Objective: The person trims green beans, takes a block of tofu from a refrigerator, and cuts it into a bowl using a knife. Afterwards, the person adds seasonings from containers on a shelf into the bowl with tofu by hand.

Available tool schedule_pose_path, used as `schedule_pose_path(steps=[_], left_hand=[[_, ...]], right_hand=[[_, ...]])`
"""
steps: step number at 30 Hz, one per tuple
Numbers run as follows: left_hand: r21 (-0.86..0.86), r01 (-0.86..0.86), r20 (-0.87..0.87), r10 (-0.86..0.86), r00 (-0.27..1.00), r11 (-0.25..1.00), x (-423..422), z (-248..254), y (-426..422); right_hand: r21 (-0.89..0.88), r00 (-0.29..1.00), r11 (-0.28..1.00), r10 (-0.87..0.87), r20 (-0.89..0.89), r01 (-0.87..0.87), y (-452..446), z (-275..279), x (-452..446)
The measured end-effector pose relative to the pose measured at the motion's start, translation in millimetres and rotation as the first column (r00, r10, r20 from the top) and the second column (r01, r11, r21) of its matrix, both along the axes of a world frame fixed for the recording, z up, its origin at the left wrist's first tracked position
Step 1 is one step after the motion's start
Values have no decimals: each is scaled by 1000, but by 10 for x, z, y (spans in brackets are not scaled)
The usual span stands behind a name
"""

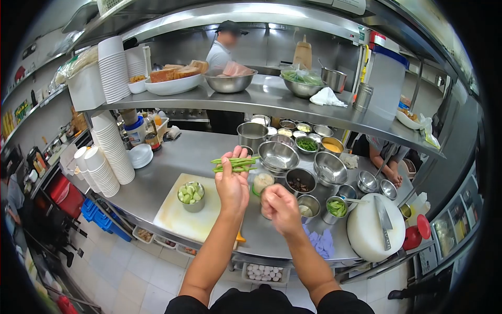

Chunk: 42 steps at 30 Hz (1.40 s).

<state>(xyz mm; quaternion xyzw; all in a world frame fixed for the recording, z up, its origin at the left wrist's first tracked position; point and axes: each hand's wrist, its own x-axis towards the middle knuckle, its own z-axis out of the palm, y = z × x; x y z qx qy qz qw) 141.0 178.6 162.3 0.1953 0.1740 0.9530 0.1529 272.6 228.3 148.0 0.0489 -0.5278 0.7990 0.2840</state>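
Several green beans [234, 164] lie across the fingers of my left hand [231, 184], pinned by the thumb, above the right side of a white cutting board [168, 209]. My right hand [280, 205] is closed, fingers curled in, over the steel counter; whether anything is inside it is hidden. Beside it, partly covered, is a jar with pale contents [263, 181]. On the board stands a metal container [192, 200] filled with chopped pale-green vegetable pieces. To the right of my right hand is a metal container of green vegetable slices [337, 208].
A knife [384, 220] rests on a round white block [361, 235] at the right. Metal bowls [278, 156] and pots crowd the counter's middle. Stacked white cups [112, 149] stand left. An overhead shelf [251, 99] holds food bowls. A co-worker [219, 55] stands behind; another person's hands [392, 175] show right.
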Motion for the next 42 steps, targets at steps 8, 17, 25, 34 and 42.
schedule_pose_path(steps=[8, 17, 25, 34, 42], left_hand=[[-66, 152, 156, -140, 978, 986, -254, -365, -203], [-304, 314, 264, -237, 935, 899, -928, -1238, -101], [-339, 208, 446, -38, 894, 917, -2415, -1484, 284], [-564, 153, 576, 254, 777, 812, -3887, -1776, -28], [-676, 200, 551, 306, 776, 710, -4708, -2336, 143]], right_hand=[[312, 859, 932, -4, 511, -182, 29, -657, 1069], [460, 220, 723, -408, 886, -516, 367, -2898, 2365], [113, -154, 913, -186, 970, -392, 339, -4493, 3268], [-23, -205, 1000, 27, 978, 18, 114, -4656, 3464], [42, -100, 950, -12, 995, 311, -234, -4907, 3267]])
